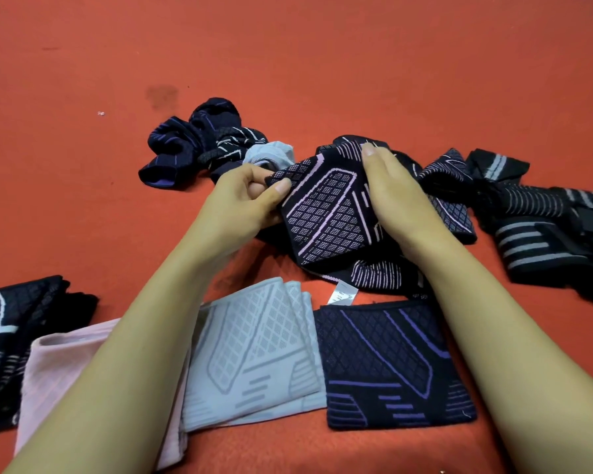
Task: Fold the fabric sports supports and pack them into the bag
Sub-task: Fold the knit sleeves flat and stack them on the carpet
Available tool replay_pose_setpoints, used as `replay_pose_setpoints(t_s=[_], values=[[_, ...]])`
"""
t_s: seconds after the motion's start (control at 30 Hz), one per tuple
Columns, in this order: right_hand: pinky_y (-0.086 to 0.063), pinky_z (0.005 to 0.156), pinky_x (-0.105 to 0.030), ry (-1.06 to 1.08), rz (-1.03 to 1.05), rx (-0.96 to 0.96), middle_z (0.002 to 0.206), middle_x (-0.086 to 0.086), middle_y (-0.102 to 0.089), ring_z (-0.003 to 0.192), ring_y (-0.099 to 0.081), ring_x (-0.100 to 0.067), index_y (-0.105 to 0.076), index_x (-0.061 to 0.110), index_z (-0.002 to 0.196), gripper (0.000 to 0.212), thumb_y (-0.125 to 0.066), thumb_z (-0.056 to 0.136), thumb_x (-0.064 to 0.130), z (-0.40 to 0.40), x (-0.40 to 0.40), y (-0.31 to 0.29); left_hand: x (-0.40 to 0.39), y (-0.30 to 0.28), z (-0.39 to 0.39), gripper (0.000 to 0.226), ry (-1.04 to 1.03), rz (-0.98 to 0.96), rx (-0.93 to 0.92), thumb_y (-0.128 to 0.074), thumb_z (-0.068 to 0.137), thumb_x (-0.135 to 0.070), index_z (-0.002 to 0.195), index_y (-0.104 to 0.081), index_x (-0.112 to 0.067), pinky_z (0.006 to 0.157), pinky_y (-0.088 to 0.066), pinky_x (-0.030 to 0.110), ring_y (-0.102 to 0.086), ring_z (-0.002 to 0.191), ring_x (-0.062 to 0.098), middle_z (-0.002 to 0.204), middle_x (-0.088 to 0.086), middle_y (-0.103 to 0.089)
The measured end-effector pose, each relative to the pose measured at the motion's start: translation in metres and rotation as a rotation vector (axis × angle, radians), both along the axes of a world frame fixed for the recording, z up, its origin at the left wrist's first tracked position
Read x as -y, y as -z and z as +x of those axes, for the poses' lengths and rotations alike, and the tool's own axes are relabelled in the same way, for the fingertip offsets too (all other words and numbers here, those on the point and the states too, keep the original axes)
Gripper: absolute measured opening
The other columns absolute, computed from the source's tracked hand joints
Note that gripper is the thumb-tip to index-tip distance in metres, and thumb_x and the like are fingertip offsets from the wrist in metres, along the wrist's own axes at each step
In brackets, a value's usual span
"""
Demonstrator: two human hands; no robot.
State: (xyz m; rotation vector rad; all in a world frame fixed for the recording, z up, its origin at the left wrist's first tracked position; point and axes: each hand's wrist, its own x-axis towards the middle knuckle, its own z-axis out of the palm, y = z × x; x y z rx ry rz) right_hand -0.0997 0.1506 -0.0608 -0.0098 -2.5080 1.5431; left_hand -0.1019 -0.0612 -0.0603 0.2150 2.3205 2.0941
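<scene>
An orange-red felt-like surface (322, 46) fills the whole view; no walls or furniture show beyond it. A darker stain (161, 95) marks it toward the far left, with a tiny white speck (100, 113) further left.

At the centre, the black support with pink lattice pattern (326, 217) is lifted slightly off the surface between both hands. The left hand (250, 196) pinches its upper left corner, thumb on top and fingers curled under the edge. The right hand (396, 196) lies over the support's right side, fingers fairly straight and together, reaching to its far edge; whether the thumb grips underneath cannot be seen. A white label (341, 297) hangs from the support's lower edge.

Behind the left hand sits a crumpled heap of navy supports with purple lines (192, 145), and a bunched grey support (271, 153) lies just beside the left fingers. To the right of the right hand lies another dark support with pale lattice (449, 186), partly hidden by the wrist, and beyond it a loose pile of black supports with grey stripes (541, 230).

Nearest the camera, under the forearms, folded pieces lie in a row: a black stack with white lines (11, 336) at the far left, a pale pink folded support (55, 374), a stack of light grey folded supports (261, 350), and a navy folded support with purple lines (391, 364) on the right, touching the grey stack.
</scene>
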Motion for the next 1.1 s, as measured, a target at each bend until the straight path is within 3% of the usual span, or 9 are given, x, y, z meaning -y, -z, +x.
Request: replay_pose_setpoints(t_s=[0.1,0.23,0.37,0.63,0.73,0.83,0.93,1.0,1.1], values=[[-0.041,0.112,-0.042,-0.010,-0.043,0.035,0.123,0.010,-0.069,0.120,-0.060,-0.010,-0.064,0.021,0.124,0.057,-0.025,0.106,0.058,-0.003,0.001,0.003,0.000,-0.001,0.000,0.010,0.016,0.006,-0.017,-0.064,0.102,-0.009,0.097,-0.058,-0.014,0.071,-0.059,0.030,-0.066,0.075,0.016,0.078,0.010,-0.067],[-0.037,0.065,-0.019,0.042,0.104,-0.139,0.076,0.008,-0.052,0.066,-0.046,0.002,-0.051,0.010,0.086,0.043,-0.036,0.112,0.040,-0.002,-0.003,0.002,0.001,-0.004,0.003,0.015,0.039,0.063,-0.034,-0.063,0.102,-0.007,0.114,-0.056,-0.013,0.072,-0.062,0.029,-0.072,0.081,0.013,0.090,0.007,-0.077],[-0.032,0.056,-0.020,0.098,0.192,-0.308,0.063,0.006,-0.040,0.057,-0.037,-0.008,-0.048,0.011,0.085,0.036,-0.042,0.112,0.033,-0.002,-0.005,0.002,-0.002,-0.009,0.005,0.025,0.030,0.111,-0.010,-0.064,0.103,-0.010,0.128,-0.061,-0.008,0.069,-0.060,0.025,-0.075,0.086,0.014,0.104,0.017,-0.075],[-0.036,0.062,-0.016,0.088,0.292,-0.309,0.067,0.003,-0.056,0.066,-0.052,-0.011,-0.057,0.017,0.089,0.036,-0.043,0.110,0.042,0.001,-0.012,-0.002,-0.003,-0.001,0.010,0.019,0.207,-0.051,0.008,-0.067,0.101,-0.014,0.120,-0.069,-0.009,0.072,-0.064,0.032,-0.076,0.095,0.014,0.108,0.002,-0.080],[-0.041,0.069,-0.025,0.024,0.282,-0.135,0.067,0.003,-0.055,0.067,-0.051,-0.011,-0.049,0.011,0.075,0.060,-0.037,0.107,0.060,0.001,-0.017,-0.007,0.000,-0.001,0.008,0.011,0.171,-0.060,-0.065,-0.067,0.102,-0.016,0.113,-0.069,-0.017,0.080,-0.061,0.047,-0.073,0.096,0.016,0.102,-0.005,-0.078],[-0.048,0.077,-0.043,-0.132,0.207,0.019,0.087,-0.028,-0.065,0.071,-0.054,-0.025,-0.056,-0.011,0.087,0.094,-0.036,0.095,0.080,0.003,-0.022,-0.009,-0.001,-0.002,0.009,0.009,0.168,-0.038,-0.115,-0.066,0.102,-0.014,0.106,-0.068,-0.021,0.068,-0.055,0.034,-0.068,0.085,0.010,0.089,-0.012,-0.076],[-0.052,0.084,-0.037,-0.239,0.042,-0.012,0.096,-0.004,-0.077,0.083,-0.069,-0.012,-0.073,0.005,0.091,0.063,-0.056,0.097,0.066,0.008,-0.025,-0.010,-0.004,-0.006,0.011,0.012,0.166,0.039,-0.096,-0.059,0.104,-0.009,0.109,-0.065,-0.018,0.059,-0.055,0.019,-0.070,0.077,0.001,0.083,-0.015,-0.076],[-0.055,0.089,-0.032,-0.250,0.015,-0.021,0.100,0.004,-0.079,0.093,-0.074,-0.011,-0.075,0.013,0.097,0.044,-0.057,0.102,0.053,0.010,-0.024,-0.012,-0.005,-0.006,0.010,0.015,0.169,0.073,-0.047,-0.057,0.107,-0.016,0.119,-0.064,-0.018,0.068,-0.062,0.031,-0.074,0.090,0.010,0.100,-0.009,-0.078],[-0.052,0.074,-0.036,-0.212,0.077,-0.108,0.081,0.009,-0.071,0.073,-0.067,-0.005,-0.062,0.016,0.086,0.042,-0.049,0.107,0.050,0.010,-0.017,-0.010,-0.007,-0.005,0.010,0.028,0.234,0.097,0.025,-0.053,0.109,-0.025,0.137,-0.053,-0.022,0.065,-0.061,0.036,-0.074,0.088,0.016,0.109,-0.007,-0.075]])
